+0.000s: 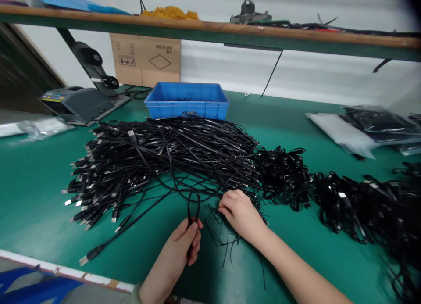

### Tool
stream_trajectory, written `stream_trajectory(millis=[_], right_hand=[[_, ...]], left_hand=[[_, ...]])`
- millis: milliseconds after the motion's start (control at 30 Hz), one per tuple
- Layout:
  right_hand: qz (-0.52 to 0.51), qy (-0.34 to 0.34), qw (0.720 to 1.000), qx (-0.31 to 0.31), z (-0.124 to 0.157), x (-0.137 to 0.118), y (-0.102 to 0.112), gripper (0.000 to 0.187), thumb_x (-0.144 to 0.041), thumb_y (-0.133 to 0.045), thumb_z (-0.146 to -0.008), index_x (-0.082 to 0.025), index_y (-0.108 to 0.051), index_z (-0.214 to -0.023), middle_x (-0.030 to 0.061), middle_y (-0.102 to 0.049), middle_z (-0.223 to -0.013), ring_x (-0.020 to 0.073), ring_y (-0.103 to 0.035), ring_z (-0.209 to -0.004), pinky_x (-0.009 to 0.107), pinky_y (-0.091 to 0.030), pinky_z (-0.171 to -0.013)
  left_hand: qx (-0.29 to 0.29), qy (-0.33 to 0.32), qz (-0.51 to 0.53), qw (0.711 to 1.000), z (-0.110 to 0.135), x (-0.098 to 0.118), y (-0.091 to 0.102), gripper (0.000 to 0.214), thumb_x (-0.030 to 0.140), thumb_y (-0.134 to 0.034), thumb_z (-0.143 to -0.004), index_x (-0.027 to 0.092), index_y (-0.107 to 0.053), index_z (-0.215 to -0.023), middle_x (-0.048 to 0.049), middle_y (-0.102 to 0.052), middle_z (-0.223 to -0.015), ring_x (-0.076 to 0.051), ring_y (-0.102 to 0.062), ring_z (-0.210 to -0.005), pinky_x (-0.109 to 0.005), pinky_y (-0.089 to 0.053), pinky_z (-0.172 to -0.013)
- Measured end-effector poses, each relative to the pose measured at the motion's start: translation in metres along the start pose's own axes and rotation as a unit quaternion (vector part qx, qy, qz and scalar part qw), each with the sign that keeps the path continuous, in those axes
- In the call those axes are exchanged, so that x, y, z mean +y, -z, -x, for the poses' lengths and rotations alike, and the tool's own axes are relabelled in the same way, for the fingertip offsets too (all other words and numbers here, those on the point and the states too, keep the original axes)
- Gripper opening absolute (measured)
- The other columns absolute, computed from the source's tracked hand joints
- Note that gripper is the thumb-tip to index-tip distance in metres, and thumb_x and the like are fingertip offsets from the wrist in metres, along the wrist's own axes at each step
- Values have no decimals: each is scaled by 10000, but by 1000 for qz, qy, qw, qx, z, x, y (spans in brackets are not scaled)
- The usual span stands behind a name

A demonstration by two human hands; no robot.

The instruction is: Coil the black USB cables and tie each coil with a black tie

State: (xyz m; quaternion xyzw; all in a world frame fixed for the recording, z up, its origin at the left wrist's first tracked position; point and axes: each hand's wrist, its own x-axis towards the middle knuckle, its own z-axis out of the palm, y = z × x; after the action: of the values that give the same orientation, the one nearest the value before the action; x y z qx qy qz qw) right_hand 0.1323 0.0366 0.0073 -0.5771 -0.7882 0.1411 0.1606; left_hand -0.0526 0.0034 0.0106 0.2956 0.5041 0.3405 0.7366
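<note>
My left hand [184, 244] is closed around a folded black USB cable [189, 207], whose loop sticks up above the thumb and fingers. To its right, my right hand [239, 211] reaches down at the near edge of the cable pile, fingers curled and pressed together. Whatever lies under those fingertips is hidden. Short thin black ties [226, 244] are scattered on the green table between and below the hands. Behind both hands lies a large pile of straight black USB cables [187, 148], plugs mostly toward the left. One cable plug [94, 253] lies apart at the front left.
Bundled cables [283, 177] run off to the right, with more bundles [355, 203] beyond. A blue bin [187, 110] stands behind the pile. At left is a grey tape dispenser [77, 104]; plastic bags [378, 124] lie at right. A shelf [210, 30] crosses overhead.
</note>
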Motion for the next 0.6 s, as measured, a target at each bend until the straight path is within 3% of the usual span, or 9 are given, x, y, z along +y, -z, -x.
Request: stream_trajectory(millis=[133, 200, 233, 300, 367, 433, 533, 600], right_hand=[[-152, -22, 987, 45, 3, -2, 12, 131, -155, -533, -818, -196, -599, -712, 13, -604, -778, 159, -518, -797, 300, -397, -762], [-275, -69, 957, 58, 5, -9, 15, 80, -177, -541, -793, -197, -585, -729, 4, -588, -730, 144, -526, -721, 287, -414, -690], [-359, -100, 926, 51, 7, -15, 15, 36, -195, -568, -760, -203, -579, -793, -9, -579, -699, 133, -527, -667, 275, -420, -638], [-529, -167, 832, -1, 10, -28, 12, 398, -217, -642, -666, -224, -503, -1039, -51, -569, -626, 113, -518, -545, 245, -413, -533], [-635, -226, 735, -69, 12, -39, 7, 736, -213, -688, -585, -226, -330, -1228, -88, -565, -567, 96, -496, -440, 210, -380, -448], [-670, -259, 688, -97, 12, -46, 1, 743, -203, -682, -562, -206, -341, -1222, -99, -560, -537, 74, -460, -380, 178, -331, -398], [-663, -255, 700, -75, 11, -49, -4, 351, -176, -624, -565, -160, -549, -908, -95, -508, -501, 40, -392, -357, 164, -275, -376], [-645, -228, 725, -74, 12, -47, -2, 166, -142, -591, -559, -155, -559, -722, -85, -483, -492, 44, -393, -390, 171, -281, -394]], left_hand=[[24, 3, -25, 999, -3, 2, 2, 288, 451, -583, -717, 181, -512, -786, 85, -381, -519, -56, -313, -410, -155, -196, -359], [48, -4, -67, 997, -4, 3, 0, 252, 432, -557, -743, 187, -525, -789, 66, -424, -545, -74, -360, -431, -167, -243, -381], [66, -27, -100, 992, -4, 4, -2, 221, 408, -553, -753, 190, -538, -785, 45, -464, -577, -93, -411, -470, -184, -295, -414], [102, -110, -189, 970, -3, 5, -6, 134, 332, -560, -760, 200, -572, -776, -9, -553, -684, -153, -515, -622, -238, -391, -553], [108, -188, -285, 934, -1, 4, -12, 77, 250, -542, -768, 211, -604, -789, -49, -603, -776, -208, -546, -749, -291, -397, -688], [85, -213, -356, 906, 2, 2, -16, 123, 204, -501, -777, 215, -621, -804, -64, -614, -783, -233, -544, -754, -321, -377, -727], [42, -209, -359, 909, 5, -2, -20, 149, 218, -468, -797, 206, -616, -804, -62, -603, -786, -222, -531, -760, -317, -372, -758], [23, -180, -284, 942, 7, -3, -20, 179, 279, -435, -825, 198, -592, -796, -44, -582, -782, -190, -518, -756, -285, -385, -750]])
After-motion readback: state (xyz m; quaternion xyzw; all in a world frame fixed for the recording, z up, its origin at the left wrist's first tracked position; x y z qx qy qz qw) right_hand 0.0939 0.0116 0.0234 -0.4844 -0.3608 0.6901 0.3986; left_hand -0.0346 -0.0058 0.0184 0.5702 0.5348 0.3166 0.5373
